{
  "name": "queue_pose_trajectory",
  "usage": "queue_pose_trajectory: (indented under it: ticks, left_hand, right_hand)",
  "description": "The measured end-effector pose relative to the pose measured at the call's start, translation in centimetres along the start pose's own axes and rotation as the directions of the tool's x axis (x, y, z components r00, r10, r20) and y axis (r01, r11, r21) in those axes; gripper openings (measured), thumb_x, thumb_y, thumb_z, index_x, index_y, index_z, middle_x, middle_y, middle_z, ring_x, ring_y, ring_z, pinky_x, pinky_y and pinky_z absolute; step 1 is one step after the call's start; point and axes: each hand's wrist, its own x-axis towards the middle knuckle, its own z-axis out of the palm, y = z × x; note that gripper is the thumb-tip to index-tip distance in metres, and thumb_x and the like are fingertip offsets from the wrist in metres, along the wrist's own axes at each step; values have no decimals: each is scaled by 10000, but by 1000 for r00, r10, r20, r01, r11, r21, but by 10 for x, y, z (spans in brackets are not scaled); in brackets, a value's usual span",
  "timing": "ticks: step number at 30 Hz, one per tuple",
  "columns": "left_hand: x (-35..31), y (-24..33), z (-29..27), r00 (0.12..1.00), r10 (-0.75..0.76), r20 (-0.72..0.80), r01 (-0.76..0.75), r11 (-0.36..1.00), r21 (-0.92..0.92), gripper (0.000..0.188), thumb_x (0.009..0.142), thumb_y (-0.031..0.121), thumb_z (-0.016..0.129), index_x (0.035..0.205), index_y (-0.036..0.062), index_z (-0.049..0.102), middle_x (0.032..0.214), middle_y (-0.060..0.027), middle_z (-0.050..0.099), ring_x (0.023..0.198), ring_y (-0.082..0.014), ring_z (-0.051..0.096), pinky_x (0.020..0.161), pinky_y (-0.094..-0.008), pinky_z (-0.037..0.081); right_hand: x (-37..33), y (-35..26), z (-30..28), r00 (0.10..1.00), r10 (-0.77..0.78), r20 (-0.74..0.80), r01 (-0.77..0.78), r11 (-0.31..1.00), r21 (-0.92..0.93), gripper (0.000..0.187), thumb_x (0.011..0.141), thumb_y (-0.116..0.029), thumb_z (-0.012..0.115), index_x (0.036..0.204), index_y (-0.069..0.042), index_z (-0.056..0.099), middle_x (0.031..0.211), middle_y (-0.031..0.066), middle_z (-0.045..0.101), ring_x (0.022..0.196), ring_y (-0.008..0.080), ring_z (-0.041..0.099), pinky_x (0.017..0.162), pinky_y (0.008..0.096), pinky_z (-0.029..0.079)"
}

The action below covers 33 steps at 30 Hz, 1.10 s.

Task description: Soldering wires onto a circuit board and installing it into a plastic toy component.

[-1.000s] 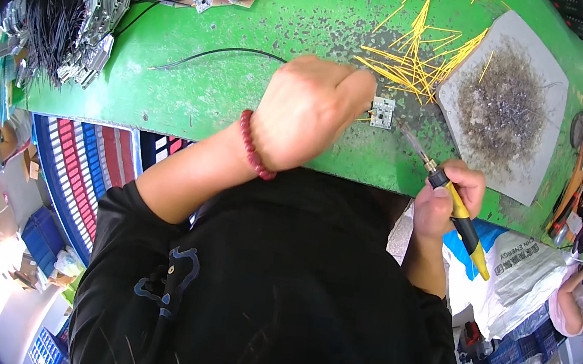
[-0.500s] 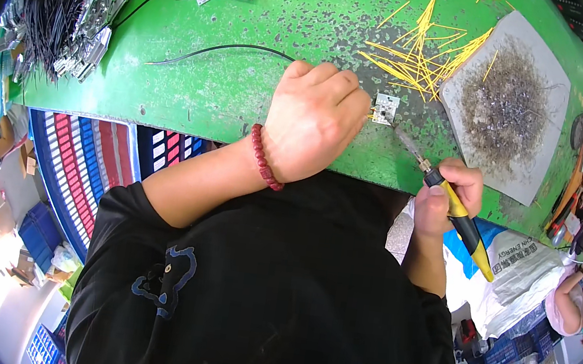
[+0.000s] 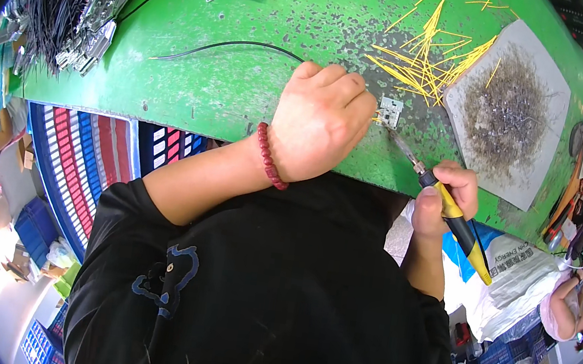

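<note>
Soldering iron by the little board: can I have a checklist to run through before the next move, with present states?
1. Soldering iron gripped by its handle in the right hand: ok.
2. Iron's tip touching the board: cannot tell; it is at the lower edge, contact too small to see.
3. Board's face uncovered by the hands: ok.
4. Left hand gripping the wires beside the board: cannot tell, fingertips hidden.
5. Loose yellow wires apart from the tip: ok.

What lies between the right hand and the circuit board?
In the head view, the metal front of the yellow-and-black soldering iron, held in the right hand, points toward the circuit board over the green table.
</note>
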Motion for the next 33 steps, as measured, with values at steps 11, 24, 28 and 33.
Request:
queue_pose_trajectory:
  ticks: [11,24,28,33]
  left_hand:
    - [-3,-5,-8,999,28,-39,-26,999,37,138,667,155,653,689,131,518,727,-39,505,705,-225,527,619,-379,374]
    - [-28,-71,-94,995,-53,-85,63,991,116,93,687,161,620,704,96,555,702,-84,537,655,-270,571,598,-424,468]
    - [-42,-129,-184,793,-423,-439,561,787,255,177,764,170,701,921,89,683,889,-93,639,795,-294,648,706,-398,526]
    - [-10,-168,-217,779,-575,-249,598,563,571,267,820,359,649,799,96,695,880,-85,664,774,-299,664,650,-436,521]
  right_hand:
    - [14,-8,22,989,62,137,-47,993,-110,338,895,-88,658,1213,-21,568,926,177,718,647,145,614,610,267,494]
    - [36,-8,51,861,-248,443,408,857,-314,230,909,-62,606,1124,19,615,812,162,705,710,251,695,678,341,542]
    - [36,-6,51,893,-232,386,358,885,-298,219,915,-78,605,1109,24,605,784,158,708,690,249,703,682,345,556]
    - [36,-9,54,878,-275,392,415,845,-336,194,907,-88,621,1085,-11,613,756,121,713,661,247,694,637,326,537]
